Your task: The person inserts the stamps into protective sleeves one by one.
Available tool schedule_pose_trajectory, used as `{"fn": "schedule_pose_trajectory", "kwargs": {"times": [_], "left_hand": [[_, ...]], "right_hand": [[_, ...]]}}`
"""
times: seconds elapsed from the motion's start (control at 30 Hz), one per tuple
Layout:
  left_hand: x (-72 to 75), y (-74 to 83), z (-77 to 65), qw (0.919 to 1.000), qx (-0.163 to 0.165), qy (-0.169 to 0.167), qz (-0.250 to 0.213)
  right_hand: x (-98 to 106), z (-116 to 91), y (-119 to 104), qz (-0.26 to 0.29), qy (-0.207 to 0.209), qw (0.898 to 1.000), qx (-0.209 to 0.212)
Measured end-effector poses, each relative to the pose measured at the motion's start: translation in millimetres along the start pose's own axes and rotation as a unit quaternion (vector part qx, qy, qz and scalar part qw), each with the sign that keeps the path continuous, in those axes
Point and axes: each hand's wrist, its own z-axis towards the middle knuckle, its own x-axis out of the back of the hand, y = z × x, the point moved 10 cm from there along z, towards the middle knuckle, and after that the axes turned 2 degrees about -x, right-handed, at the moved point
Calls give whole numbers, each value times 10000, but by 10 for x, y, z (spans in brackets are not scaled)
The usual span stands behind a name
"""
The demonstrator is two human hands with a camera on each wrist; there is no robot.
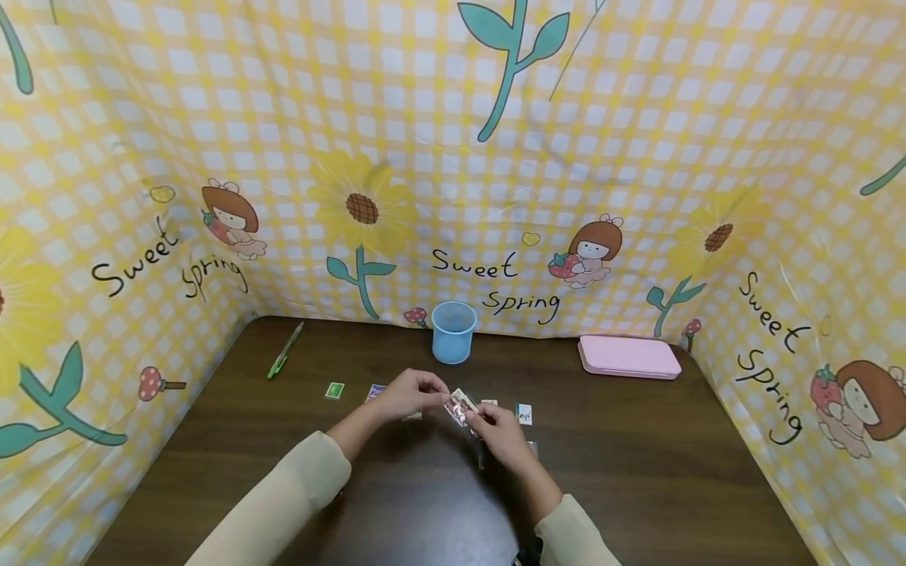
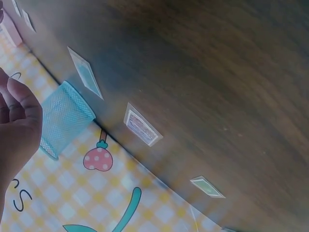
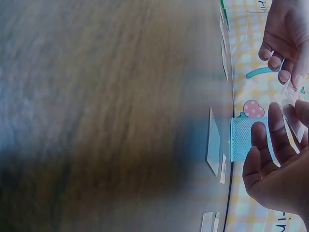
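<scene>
Two hands share one small card [image 1: 458,406] in what looks like clear film, held above the surface [image 1: 623,456], on the near side of the blue cup [image 1: 453,346]. It should handle as very light and thin, the film slippery and easily creased, so a gentle pinch at the edges would suit it best. The left hand [image 1: 406,395] pinches its left end; the right hand [image 1: 502,434] grips the right end between thumb and fingers. The card looks glossy and pale-edged, with brownish-pink print too small to read.
</scene>
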Motion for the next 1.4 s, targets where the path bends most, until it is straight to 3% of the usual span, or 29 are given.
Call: {"fn": "schedule_pose_trajectory", "kwargs": {"times": [0.1,0.3,0.53,0.77,1.0,1.07,1.13,1.23,1.33,1.4], "left_hand": [[-31,-151,63,9999,58,65,109],[-85,-131,78,9998,79,1,201],[-101,-110,105,9991,-49,9,418],[-94,-43,116,9951,-390,173,888],[-95,-77,145,9980,-303,244,501],[-67,-93,174,9983,-238,325,426],[-19,-151,211,9988,-59,389,279],[76,-258,261,9981,268,440,335],[142,-400,298,9952,647,366,639],[147,-486,321,9913,785,262,1021]], "right_hand": [[-13,67,172,3,71,9999,102],[-18,68,144,162,73,9978,636],[-14,56,138,200,104,9997,2],[42,-37,-89,246,261,9993,94],[40,104,206,126,520,9986,-42],[71,113,248,-99,544,9985,-62],[124,99,266,-671,617,9958,-102],[200,54,257,-2132,665,9745,-202],[155,-1,232,-3599,195,9324,-256],[91,-48,234,-4239,-240,9048,-319]]}}
